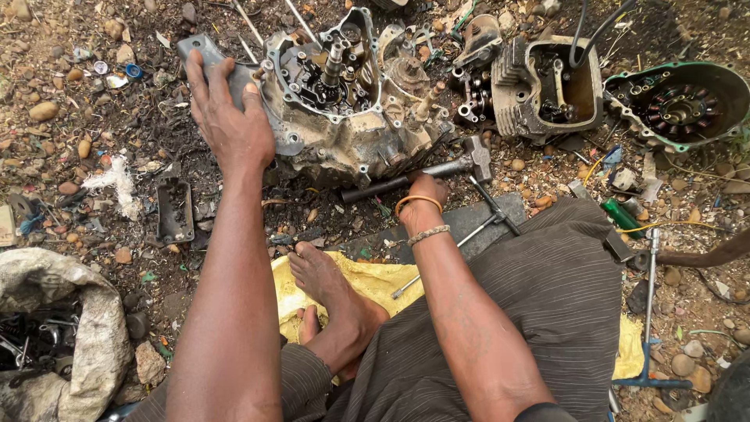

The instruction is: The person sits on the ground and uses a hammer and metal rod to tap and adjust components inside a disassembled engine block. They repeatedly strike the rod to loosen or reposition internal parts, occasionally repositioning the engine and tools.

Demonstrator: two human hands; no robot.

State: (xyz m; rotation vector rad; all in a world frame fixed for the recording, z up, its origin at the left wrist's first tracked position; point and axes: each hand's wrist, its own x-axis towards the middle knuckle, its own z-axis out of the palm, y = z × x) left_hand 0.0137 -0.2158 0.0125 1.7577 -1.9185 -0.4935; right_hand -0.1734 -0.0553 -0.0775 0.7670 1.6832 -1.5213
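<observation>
Engine crankcase [351, 117] — dirty, opened, lying on the gravel ground [62, 141] just ahead of the bare foot [332, 289]. Left hand [230, 125] is being laid flat, fingers spread and open, on the grey bracket [205, 56] at the case's left edge. Hammer [437, 170] is being gripped by the closed right hand [422, 199], its head just beside the case's lower right. Cylinder block [547, 86] and stator cover [680, 105] are lying to the right — yellow cloth [375, 281] underfoot.
</observation>
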